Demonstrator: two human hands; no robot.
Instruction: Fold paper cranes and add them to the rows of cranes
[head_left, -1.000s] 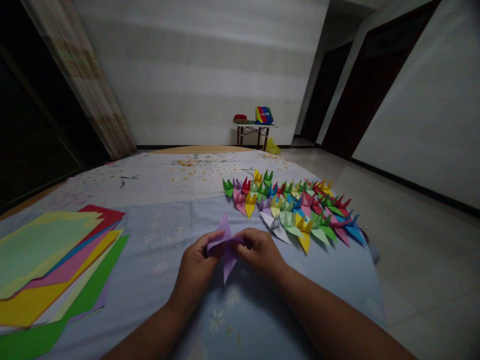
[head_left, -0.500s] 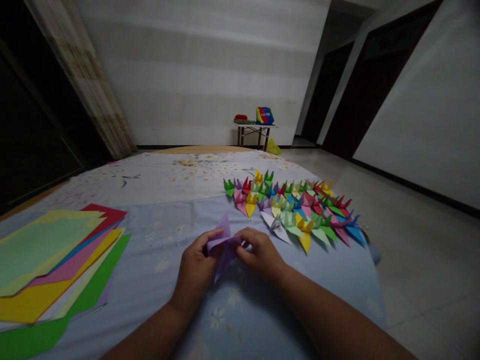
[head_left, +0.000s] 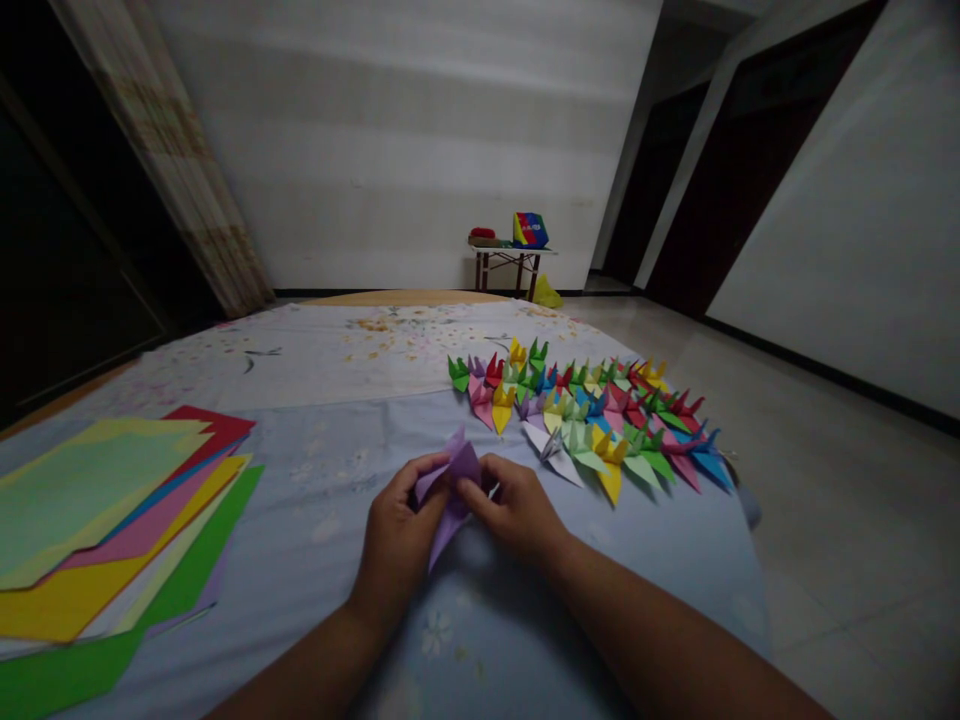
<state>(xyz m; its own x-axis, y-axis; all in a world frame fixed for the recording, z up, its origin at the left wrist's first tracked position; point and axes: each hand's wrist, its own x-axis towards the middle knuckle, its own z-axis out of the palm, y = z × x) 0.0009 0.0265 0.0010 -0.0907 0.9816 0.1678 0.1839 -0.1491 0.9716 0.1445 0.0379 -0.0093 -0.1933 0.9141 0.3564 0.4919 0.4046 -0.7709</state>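
A piece of folded purple paper (head_left: 463, 465) is held up just above the blue cloth, between my two hands. My left hand (head_left: 401, 515) pinches it from the left, thumb in front and fingers behind. From the other side, my right hand (head_left: 517, 505) grips its right edge with thumb and fingers closed. One purple point sticks up above the fingers and another hangs down below them. Parts of the paper are hidden by the thumbs. Just beyond my right hand stand several rows of folded paper cranes (head_left: 577, 440) in many colours.
A fanned stack of coloured paper sheets (head_left: 82, 500) lies at the left. Blue and white floral cloths (head_left: 315, 350) cover the table. Across the room, a small table (head_left: 517, 252) by the wall carries a colourful box (head_left: 530, 230); a yellow bag (head_left: 546, 292) sits beside it.
The purple paper's middle flap, which stretched sideways between my hands, now stands up as a point. My right thumb has moved left and presses in closer to my left thumb.
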